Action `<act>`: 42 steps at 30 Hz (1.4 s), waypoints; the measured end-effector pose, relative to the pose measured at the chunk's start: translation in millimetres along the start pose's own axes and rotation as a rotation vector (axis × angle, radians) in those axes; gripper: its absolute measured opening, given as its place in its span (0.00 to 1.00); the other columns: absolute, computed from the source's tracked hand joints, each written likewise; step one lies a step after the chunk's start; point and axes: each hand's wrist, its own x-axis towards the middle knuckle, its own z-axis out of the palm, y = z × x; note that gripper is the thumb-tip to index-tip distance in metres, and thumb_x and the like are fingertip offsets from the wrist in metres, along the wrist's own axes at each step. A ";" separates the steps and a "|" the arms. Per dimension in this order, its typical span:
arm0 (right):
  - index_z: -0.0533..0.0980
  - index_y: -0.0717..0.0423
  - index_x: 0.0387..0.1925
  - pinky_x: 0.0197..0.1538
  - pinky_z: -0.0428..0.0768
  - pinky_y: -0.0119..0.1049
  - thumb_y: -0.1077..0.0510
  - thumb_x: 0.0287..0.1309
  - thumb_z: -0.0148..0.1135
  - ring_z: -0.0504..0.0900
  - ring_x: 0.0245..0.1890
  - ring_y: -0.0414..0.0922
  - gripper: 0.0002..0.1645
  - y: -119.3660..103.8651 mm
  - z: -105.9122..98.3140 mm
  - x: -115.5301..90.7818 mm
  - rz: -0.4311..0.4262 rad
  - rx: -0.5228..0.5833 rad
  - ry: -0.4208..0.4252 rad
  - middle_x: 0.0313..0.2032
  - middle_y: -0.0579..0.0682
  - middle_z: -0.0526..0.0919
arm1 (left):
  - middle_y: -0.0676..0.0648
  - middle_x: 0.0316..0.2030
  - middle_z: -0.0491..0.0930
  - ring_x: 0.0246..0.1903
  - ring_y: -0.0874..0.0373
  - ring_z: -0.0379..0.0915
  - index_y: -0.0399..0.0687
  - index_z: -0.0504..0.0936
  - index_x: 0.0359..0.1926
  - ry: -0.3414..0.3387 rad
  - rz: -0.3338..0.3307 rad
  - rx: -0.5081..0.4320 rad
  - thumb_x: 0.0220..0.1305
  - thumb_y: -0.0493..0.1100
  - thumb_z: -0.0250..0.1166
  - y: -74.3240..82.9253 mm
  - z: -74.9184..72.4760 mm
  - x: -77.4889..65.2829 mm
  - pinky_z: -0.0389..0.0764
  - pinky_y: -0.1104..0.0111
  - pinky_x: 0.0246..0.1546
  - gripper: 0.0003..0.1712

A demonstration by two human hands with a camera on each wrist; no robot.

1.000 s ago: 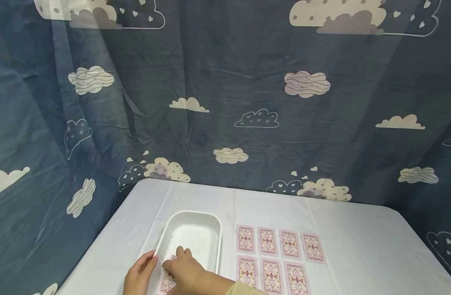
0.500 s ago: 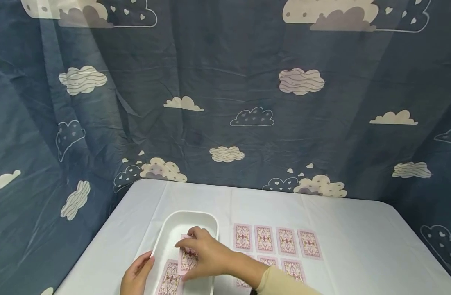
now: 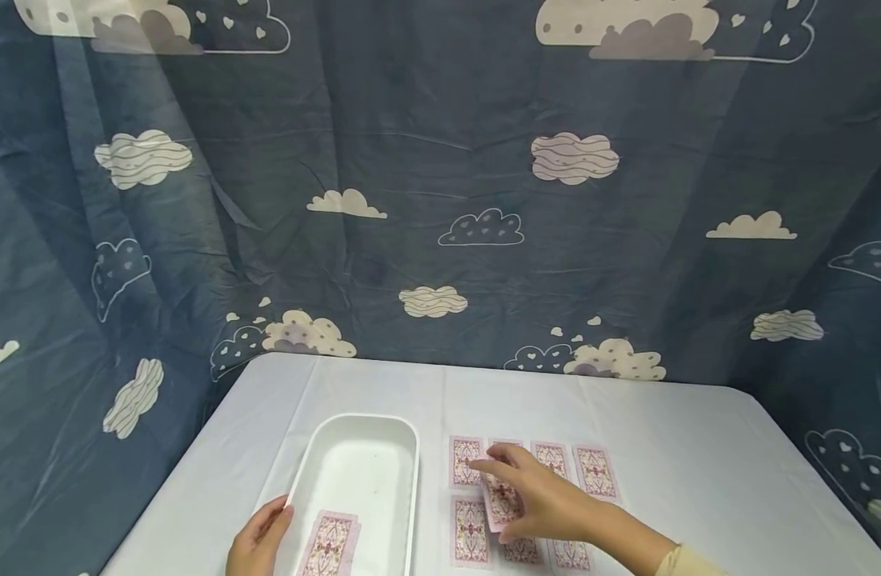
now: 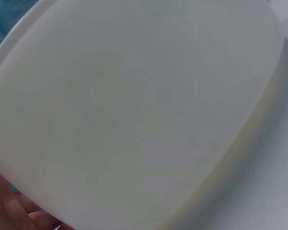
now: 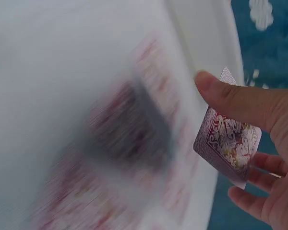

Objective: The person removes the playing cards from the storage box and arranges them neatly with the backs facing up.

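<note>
My left hand (image 3: 258,538) grips the left rim of a white plastic tray (image 3: 361,472); in the left wrist view the tray's wall (image 4: 134,115) fills most of the frame. Inside the tray lie overlapping playing cards (image 3: 330,546), their red patterned backs up. My right hand (image 3: 548,496) holds one playing card (image 3: 502,506) between thumb and fingers, above the cards laid out on the table. In the right wrist view this held card (image 5: 230,141) is tilted, back showing. The hand and card partly cover the laid-out cards beneath.
Two rows of face-down cards (image 3: 597,472) lie on the white-covered table (image 3: 685,464), right of the tray. They are blurred in the right wrist view. Behind the table hangs a dark blue curtain (image 3: 382,272) with cloud prints.
My right hand has lifted a card out of the tray and carried it right, over the laid-out rows. The left hand stays at the tray rim. The head view has shifted slightly.
</note>
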 end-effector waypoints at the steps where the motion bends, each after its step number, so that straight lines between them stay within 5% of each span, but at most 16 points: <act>1: 0.57 0.39 0.58 0.47 0.67 0.45 0.41 0.26 0.68 0.61 0.51 0.47 0.51 6.3 0.1 -8.4 0.029 0.005 -0.005 0.54 0.50 0.59 | 0.41 0.39 0.75 0.36 0.57 0.71 0.34 0.70 0.48 0.003 0.005 0.002 0.55 0.57 0.53 -0.2 0.3 -0.2 0.69 0.76 0.29 0.31; 12: 0.64 0.44 0.50 0.41 0.71 0.36 0.34 0.20 0.66 0.64 0.42 0.42 0.48 48.5 0.0 -83.1 0.234 0.026 0.017 0.47 0.42 0.60 | 0.43 0.40 0.75 0.34 0.61 0.70 0.36 0.69 0.50 -0.018 -0.021 0.029 0.55 0.60 0.52 3.8 -5.6 -0.4 0.70 0.72 0.32 0.33; 17: 0.64 0.45 0.47 0.41 0.72 0.40 0.37 0.27 0.66 0.62 0.43 0.49 0.40 57.1 -0.4 -105.5 0.385 0.211 -0.063 0.49 0.47 0.59 | 0.43 0.39 0.75 0.34 0.60 0.70 0.36 0.69 0.50 -0.033 -0.026 0.023 0.54 0.59 0.52 3.2 -6.1 0.7 0.69 0.75 0.30 0.33; 24: 0.64 0.47 0.44 0.39 0.72 0.41 0.45 0.32 0.68 0.58 0.46 0.57 0.34 66.6 6.8 -118.8 0.436 0.411 -0.078 0.54 0.56 0.53 | 0.44 0.37 0.76 0.32 0.61 0.70 0.37 0.69 0.50 -0.027 -0.045 -0.018 0.51 0.62 0.53 1.5 -7.5 1.6 0.70 0.73 0.27 0.35; 30: 0.68 0.41 0.42 0.44 0.63 0.54 0.42 0.33 0.66 0.57 0.49 0.57 0.29 74.0 6.6 -129.0 0.447 0.306 -0.077 0.55 0.56 0.56 | 0.43 0.39 0.75 0.32 0.62 0.70 0.35 0.68 0.51 -0.050 -0.053 -0.034 0.52 0.61 0.53 2.3 -6.4 0.8 0.69 0.73 0.28 0.36; 42: 0.70 0.37 0.45 0.43 0.64 0.54 0.36 0.34 0.60 0.59 0.50 0.56 0.30 75.9 -4.0 -131.6 0.364 0.140 -0.152 0.55 0.54 0.60 | 0.44 0.38 0.76 0.32 0.62 0.70 0.36 0.69 0.49 -0.034 -0.034 -0.040 0.52 0.60 0.54 -0.5 -1.2 1.4 0.70 0.74 0.28 0.34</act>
